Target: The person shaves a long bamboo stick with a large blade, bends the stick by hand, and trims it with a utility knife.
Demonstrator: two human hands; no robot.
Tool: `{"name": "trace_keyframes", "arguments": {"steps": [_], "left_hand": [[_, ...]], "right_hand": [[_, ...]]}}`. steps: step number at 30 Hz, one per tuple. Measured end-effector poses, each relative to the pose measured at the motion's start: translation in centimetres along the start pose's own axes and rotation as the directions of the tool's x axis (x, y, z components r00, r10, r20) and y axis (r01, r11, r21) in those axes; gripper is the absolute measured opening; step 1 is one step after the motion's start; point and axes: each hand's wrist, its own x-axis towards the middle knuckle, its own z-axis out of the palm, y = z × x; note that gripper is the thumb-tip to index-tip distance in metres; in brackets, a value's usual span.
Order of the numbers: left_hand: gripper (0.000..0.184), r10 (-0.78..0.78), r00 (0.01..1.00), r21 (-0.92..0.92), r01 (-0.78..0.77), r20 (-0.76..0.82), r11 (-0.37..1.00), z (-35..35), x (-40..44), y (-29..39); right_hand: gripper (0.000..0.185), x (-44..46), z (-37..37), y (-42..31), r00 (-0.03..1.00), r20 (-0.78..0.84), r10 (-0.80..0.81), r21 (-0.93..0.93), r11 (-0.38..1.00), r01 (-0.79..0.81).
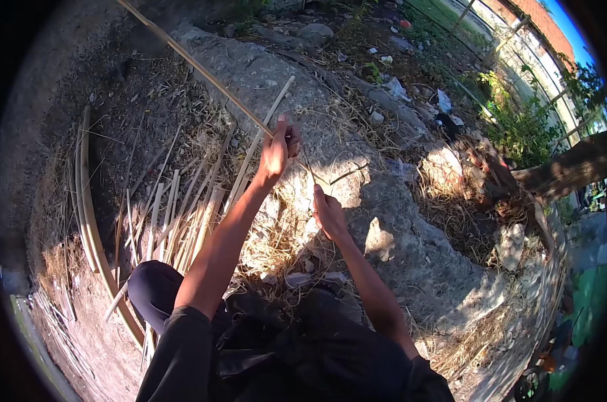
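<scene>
A long, narrow bamboo strip runs from the upper left down to my left hand, whose fingers are closed round its lower end. Lower and to the right, my right hand is closed, thumb pointing up. From its grip a thin dark blade, seemingly a knife, reaches up toward the left hand. The handle is hidden inside the fingers. Both hands are over a large grey rock. A pale bamboo strip leans on the rock behind my left forearm.
Several cut bamboo strips lie left of my knee, beside a long curved strip. Curly shavings cover the ground below my hands. A tree trunk and a leafy bush stand at right.
</scene>
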Motion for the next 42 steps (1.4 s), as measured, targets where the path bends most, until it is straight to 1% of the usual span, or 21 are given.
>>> {"name": "trace_keyframes", "arguments": {"steps": [1, 3, 6, 8, 9, 12, 14, 15, 16, 20, 22, 24, 27, 28, 31, 32, 34, 35, 38, 40, 42], "left_hand": [[0.062, 0.024, 1.0, -0.001, -0.024, 0.001, 1.0, -0.2, 0.0, -0.1], [0.062, 0.026, 0.999, -0.007, -0.026, -0.022, 1.0, -0.8, -0.1, -0.4], [0.063, 0.024, 1.0, -0.016, -0.024, -0.019, 1.0, -1.2, -0.1, -0.8], [0.063, 0.016, 1.0, -0.028, -0.017, -0.007, 0.999, -1.1, -0.1, -0.6], [0.063, 0.01, 1.0, -0.028, -0.01, -0.008, 1.0, -1.0, -0.2, -0.3], [0.064, 0.033, 0.999, 0.067, -0.034, 0.013, 0.997, -0.4, -0.4, -0.1], [0.065, 0.029, 0.999, 0.031, -0.03, 0.035, 0.999, -0.4, -0.5, 0.2], [0.067, 0.038, 0.998, 0.028, -0.039, 0.045, 0.999, -0.5, -0.5, 0.1], [0.067, 0.044, 0.998, 0.029, -0.046, 0.045, 0.999, -0.6, -0.5, 0.0], [0.067, 0.029, 0.998, 0.045, -0.032, 0.059, 0.998, 0.1, -0.5, 0.5], [0.067, -0.007, 0.997, 0.079, 0.001, 0.078, 0.997, 0.7, -0.2, 0.6], [0.067, 0.012, 0.996, 0.097, -0.02, 0.085, 0.995, 0.9, -0.1, 0.5], [0.067, 0.007, 0.997, 0.103, -0.015, 0.083, 0.995, 1.4, -0.4, 1.1], [0.067, 0.015, 0.996, 0.102, -0.023, 0.083, 0.995, 1.5, -0.1, 1.5], [0.067, -0.013, 0.994, 0.08, 0.004, 0.113, 0.997, 1.6, 0.2, 0.8], [0.067, -0.021, 0.994, 0.078, 0.013, 0.111, 0.997, 1.7, 0.3, 0.8], [0.066, 0.016, 0.99, 0.103, -0.031, 0.139, 0.994, 2.0, 0.2, 1.0], [0.065, 0.004, 0.995, 0.092, -0.013, 0.1, 0.996, 2.1, 0.1, 0.8], [0.064, -0.009, 0.998, 0.038, 0.006, 0.07, 0.999, 0.6, 0.6, 0.4], [0.065, -0.008, 0.999, 0.012, 0.007, 0.05, 1.0, -0.1, 0.8, 0.1], [0.066, -0.021, 0.999, -0.012, 0.022, 0.05, 1.0, -0.7, 0.2, 0.0]], "right_hand": [[0.067, -0.1, -0.1, 0.0, 1.0, 0.002, 0.0, -0.001, 1.0, 0.0], [0.069, 0.6, -0.8, 1.1, 0.996, -0.021, 0.091, -0.054, 0.994, -0.092], [0.069, 1.0, -1.0, 1.5, 0.995, 0.001, 0.103, -0.039, 0.994, -0.103], [0.069, 1.0, -0.8, 1.1, 0.999, 0.007, 0.053, -0.055, 0.997, -0.053], [0.069, 0.9, -0.4, 0.8, 0.998, 0.015, 0.053, -0.013, 0.999, -0.053], [0.069, 0.7, -0.7, 0.4, 0.998, 0.036, 0.053, 0.024, 0.998, -0.054], [0.068, 1.5, -1.2, 1.4, 0.998, -0.014, 0.059, -0.086, 0.994, -0.06], [0.066, 1.7, -0.9, 2.3, 0.999, -0.05, -0.017, -0.057, 0.998, 0.014], [0.066, 2.3, -1.1, 2.9, 0.999, -0.049, -0.023, -0.058, 0.998, 0.02], [0.065, 1.8, -1.2, 1.2, 0.998, -0.018, 0.054, -0.032, 0.998, -0.054], [0.063, 1.1, -1.1, -0.1, 0.994, 0.103, 0.044, 0.182, 0.981, -0.062], [0.063, 1.3, -1.4, 1.2, 0.997, 0.076, 0.02, 0.139, 0.99, -0.03], [0.065, 2.1, -2.1, 3.5, 0.989, -0.055, 0.135, 0.043, 0.99, -0.133], [0.065, 2.8, -2.5, 4.2, 0.99, -0.056, 0.128, 0.041, 0.991, -0.125], [0.066, 1.1, -2.8, 3.7, 0.995, 0.056, 0.08, 0.153, 0.984, -0.087], [0.066, 1.0, -2.7, 3.9, 0.994, 0.056, 0.089, 0.153, 0.984, -0.096], [0.065, 0.6, -2.5, 3.9, 0.994, 0.09, 0.066, 0.248, 0.965, -0.087], [0.063, 0.5, -2.4, 3.8, 0.993, 0.07, 0.098, 0.25, 0.962, -0.112], [0.064, 0.6, -1.8, 3.2, 0.996, 0.022, 0.092, 0.177, 0.98, -0.094], [0.063, 0.4, -1.7, 2.8, 0.999, 0.012, 0.049, 0.041, 0.998, -0.05], [0.063, 0.1, -1.4, 2.3, 0.997, -0.003, 0.079, 0.003, 0.997, -0.079]]}}
